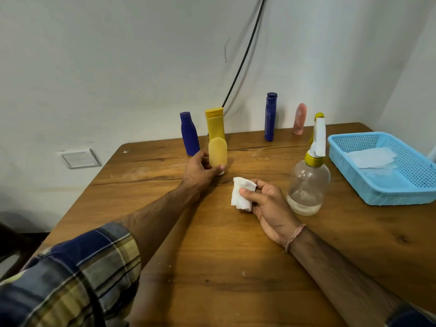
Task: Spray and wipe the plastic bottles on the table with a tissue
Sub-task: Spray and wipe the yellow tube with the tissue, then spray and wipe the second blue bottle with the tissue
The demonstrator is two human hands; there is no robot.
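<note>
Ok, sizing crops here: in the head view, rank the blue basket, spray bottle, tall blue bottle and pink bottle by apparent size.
1. blue basket
2. spray bottle
3. tall blue bottle
4. pink bottle
The last two stand farther back, so they may really be larger than they look.

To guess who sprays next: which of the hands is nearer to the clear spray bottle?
Right. The right hand, holding the tissue, lies just beside the spray bottle; the left hand grips the pale yellow bottle, farther off.
</note>
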